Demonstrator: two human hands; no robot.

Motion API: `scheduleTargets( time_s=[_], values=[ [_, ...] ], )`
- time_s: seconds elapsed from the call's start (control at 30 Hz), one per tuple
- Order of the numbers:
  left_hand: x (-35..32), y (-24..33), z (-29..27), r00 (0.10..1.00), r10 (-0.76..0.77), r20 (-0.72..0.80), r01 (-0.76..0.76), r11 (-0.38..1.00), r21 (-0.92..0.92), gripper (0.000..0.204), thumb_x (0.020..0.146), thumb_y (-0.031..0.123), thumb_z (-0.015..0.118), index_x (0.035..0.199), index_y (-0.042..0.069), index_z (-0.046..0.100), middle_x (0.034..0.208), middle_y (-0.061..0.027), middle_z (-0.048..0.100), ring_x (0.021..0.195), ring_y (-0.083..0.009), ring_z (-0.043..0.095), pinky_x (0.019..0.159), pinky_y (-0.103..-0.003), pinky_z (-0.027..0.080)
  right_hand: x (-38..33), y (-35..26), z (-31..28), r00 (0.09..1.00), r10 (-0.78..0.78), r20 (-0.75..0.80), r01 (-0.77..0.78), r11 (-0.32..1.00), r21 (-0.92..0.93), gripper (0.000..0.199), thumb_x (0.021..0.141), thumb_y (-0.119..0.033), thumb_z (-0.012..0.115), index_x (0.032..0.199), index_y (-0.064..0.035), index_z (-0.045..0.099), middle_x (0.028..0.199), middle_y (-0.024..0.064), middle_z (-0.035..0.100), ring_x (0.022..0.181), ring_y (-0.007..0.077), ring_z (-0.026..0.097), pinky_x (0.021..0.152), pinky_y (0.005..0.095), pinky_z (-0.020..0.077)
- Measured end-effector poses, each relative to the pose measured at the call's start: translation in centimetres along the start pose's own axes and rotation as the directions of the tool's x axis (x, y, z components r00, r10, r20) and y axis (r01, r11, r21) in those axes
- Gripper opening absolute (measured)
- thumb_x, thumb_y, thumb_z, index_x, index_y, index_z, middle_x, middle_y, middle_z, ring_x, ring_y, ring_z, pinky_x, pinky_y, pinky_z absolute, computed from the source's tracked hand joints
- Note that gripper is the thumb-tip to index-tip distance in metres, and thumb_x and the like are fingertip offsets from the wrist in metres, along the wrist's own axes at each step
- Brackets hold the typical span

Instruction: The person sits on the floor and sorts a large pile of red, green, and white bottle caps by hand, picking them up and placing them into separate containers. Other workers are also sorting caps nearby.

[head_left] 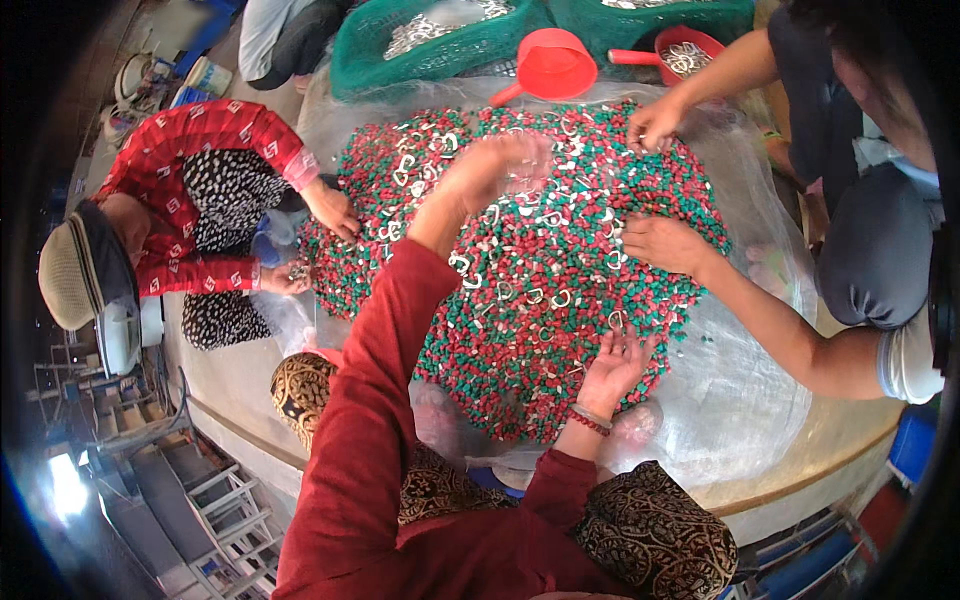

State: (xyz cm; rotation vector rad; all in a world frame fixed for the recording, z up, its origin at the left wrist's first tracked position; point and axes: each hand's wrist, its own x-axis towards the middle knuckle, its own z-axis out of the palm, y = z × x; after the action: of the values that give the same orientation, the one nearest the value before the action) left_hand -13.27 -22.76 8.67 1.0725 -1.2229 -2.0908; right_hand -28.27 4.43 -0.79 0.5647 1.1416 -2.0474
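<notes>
A wide pile of small red, green and white pebble-like pieces (500, 350) lies before me, with pale D-shaped rings (535, 296) scattered through it. My left hand (490, 172) is over the far middle of the pile, its fingers smeared by motion, so what it holds is unclear. At the near right side, my right hand (615, 372) rests palm up with its fingers apart. One pale ring (615, 320) lies right at its fingertips; whether they touch cannot be made out.
A clear plastic sheet (745, 400) spreads under the pile. Co-workers' hands reach in from the left (332, 210) and right (665, 245). Beyond are a red scoop (556, 65), another red scoop holding rings (688, 55) and green mesh-lined baskets (365, 60).
</notes>
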Motion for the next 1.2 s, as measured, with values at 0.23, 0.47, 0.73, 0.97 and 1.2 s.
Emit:
scheduleTargets(
  time_s=[0.23, 0.47, 0.73, 0.97, 1.2],
  values=[
    [1.6, -7.1, 0.6, 0.996, 0.083, -0.035, -0.043, 0.778, 0.626, 0.018, 0.085, 0.011, 0.065, 0.102, 0.005, 0.067, 0.096, -0.0037, 0.067, 0.086, -0.0144, 0.063, 0.077, -0.028, 0.050, 0.3, -0.2, -0.8, 0.993, 0.027, -0.113, -0.008, 0.986, 0.165, 0.057, 0.087, -0.009, 0.055, 0.139, -0.0085, 0.031, 0.092, 0.0064, 0.051, 0.081, 0.0191, 0.052, 0.074, 0.0319, 0.0451],
    [2.6, -13.9, 3.8, 0.873, 0.458, -0.168, -0.115, 0.529, 0.841, 0.017, 0.078, 0.001, 0.062, 0.093, 0.004, 0.069, 0.094, -0.0156, 0.068, 0.084, -0.0253, 0.067, 0.075, -0.034, 0.053, 0.3, 0.0, 0.0, 0.997, -0.002, -0.078, 0.008, 0.997, 0.072, 0.061, 0.085, -0.002, 0.052, 0.141, -0.0077, 0.028, 0.087, 0.0041, 0.052, 0.076, 0.0158, 0.051, 0.072, 0.0313, 0.0443],
    [6.2, -19.0, 9.9, 0.828, 0.559, 0.049, -0.322, 0.401, 0.858, 0.025, 0.077, 0.000, 0.060, 0.102, 0.001, 0.062, 0.102, -0.0200, 0.060, 0.097, -0.0386, 0.056, 0.086, -0.043, 0.046, -0.2, 0.3, 0.9, 0.999, -0.027, -0.037, 0.027, 1.000, 0.002, 0.060, 0.085, -0.004, 0.054, 0.140, -0.0096, 0.031, 0.087, 0.0037, 0.053, 0.076, 0.0161, 0.051, 0.070, 0.0319, 0.0436],
    [7.7, -18.9, 10.4, 0.893, 0.354, 0.277, -0.333, 0.106, 0.937, 0.044, 0.073, -0.001, 0.057, 0.117, 0.001, 0.054, 0.121, -0.0239, 0.049, 0.117, -0.0399, 0.045, 0.094, -0.043, 0.044, 0.1, -0.2, 1.0, 0.995, -0.057, -0.076, 0.057, 0.998, -0.007, 0.051, 0.086, -0.005, 0.051, 0.135, -0.0083, 0.037, 0.086, 0.0035, 0.054, 0.075, 0.0154, 0.053, 0.067, 0.0309, 0.0444],
    [4.6, -17.5, 8.0, 0.913, 0.406, -0.040, -0.211, 0.554, 0.805, 0.017, 0.079, 0.010, 0.068, 0.095, 0.004, 0.068, 0.083, -0.0088, 0.067, 0.083, -0.0230, 0.061, 0.078, -0.032, 0.048, 0.1, -0.3, 1.0, 0.998, -0.043, 0.055, 0.047, 0.996, -0.078, 0.045, 0.088, -0.009, 0.049, 0.132, -0.0051, 0.040, 0.090, 0.0037, 0.055, 0.078, 0.0145, 0.053, 0.070, 0.0313, 0.0443]
  ],
)
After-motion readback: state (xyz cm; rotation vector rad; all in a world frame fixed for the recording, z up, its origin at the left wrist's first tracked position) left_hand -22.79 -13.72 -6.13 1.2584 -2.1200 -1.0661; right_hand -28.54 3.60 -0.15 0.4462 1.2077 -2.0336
